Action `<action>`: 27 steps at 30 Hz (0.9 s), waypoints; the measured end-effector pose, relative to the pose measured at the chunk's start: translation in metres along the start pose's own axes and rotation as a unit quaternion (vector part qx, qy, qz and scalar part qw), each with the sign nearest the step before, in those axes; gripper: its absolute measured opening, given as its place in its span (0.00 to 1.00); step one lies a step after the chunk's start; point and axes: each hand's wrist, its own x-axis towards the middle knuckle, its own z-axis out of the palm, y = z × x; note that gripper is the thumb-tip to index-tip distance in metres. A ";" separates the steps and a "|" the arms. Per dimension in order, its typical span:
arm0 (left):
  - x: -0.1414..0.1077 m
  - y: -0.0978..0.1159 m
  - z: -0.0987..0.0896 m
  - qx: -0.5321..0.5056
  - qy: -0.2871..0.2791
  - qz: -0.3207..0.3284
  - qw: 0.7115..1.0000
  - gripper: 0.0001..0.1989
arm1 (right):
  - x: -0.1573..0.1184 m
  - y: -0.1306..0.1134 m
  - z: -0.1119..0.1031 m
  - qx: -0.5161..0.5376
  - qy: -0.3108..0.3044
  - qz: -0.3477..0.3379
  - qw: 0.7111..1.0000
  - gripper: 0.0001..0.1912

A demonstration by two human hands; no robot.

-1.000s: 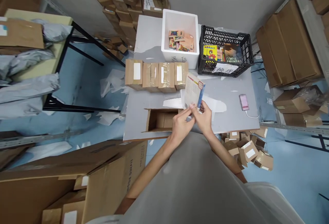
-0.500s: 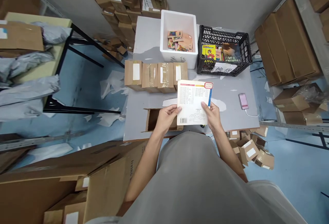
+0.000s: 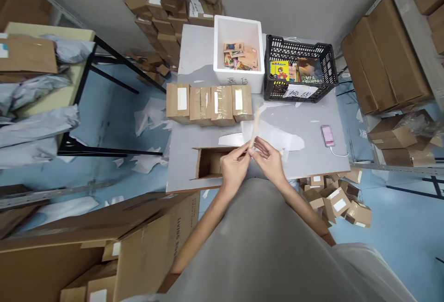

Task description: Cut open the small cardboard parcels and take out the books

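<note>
A thin book [image 3: 255, 126] stands nearly edge-on to me above the table, its pale page edge or spine showing as a narrow strip. My left hand [image 3: 235, 167] pinches its lower end from the left, with thumb and fingers closed. From the other side my right hand [image 3: 269, 159] grips the same end, thumb against the edge. Just left of my hands lies an open cardboard box [image 3: 208, 163], partly hidden by my left hand. A translucent sheet [image 3: 274, 135] is on the table behind the book.
Several taped cartons [image 3: 222, 105] stand in a row at the left. Behind them are a white foam box [image 3: 237, 77] with books and a black crate [image 3: 301, 94] with more books. A phone [image 3: 327, 136] with a cable lies at the right of the table [image 3: 308, 154].
The book has turned from its back cover facing me to edge-on. Both hands have come closer together, and the sheet behind the book is now visible.
</note>
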 end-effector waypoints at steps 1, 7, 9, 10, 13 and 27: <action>-0.002 0.003 0.002 0.021 -0.016 0.040 0.999 0.13 | 0.000 0.000 0.003 -0.002 0.011 -0.004 1.000 0.38; 0.007 0.009 -0.001 0.043 -0.098 0.093 0.990 0.17 | 0.019 -0.001 -0.024 0.008 0.041 -0.019 0.999 0.32; 0.020 0.002 -0.011 0.029 -0.051 0.048 0.997 0.23 | 0.023 -0.004 -0.039 0.020 0.015 -0.009 1.000 0.32; 0.028 -0.002 -0.017 0.024 -0.023 0.023 0.999 0.27 | 0.024 -0.006 -0.046 0.024 0.001 0.000 1.000 0.32; 0.048 -0.018 -0.035 -0.025 -0.047 -0.066 0.996 0.36 | 0.022 -0.013 -0.061 0.025 -0.040 0.021 0.999 0.31; 0.055 -0.020 -0.051 -0.020 -0.097 0.012 0.995 0.10 | 0.032 -0.012 -0.073 -0.034 0.019 -0.080 0.996 0.17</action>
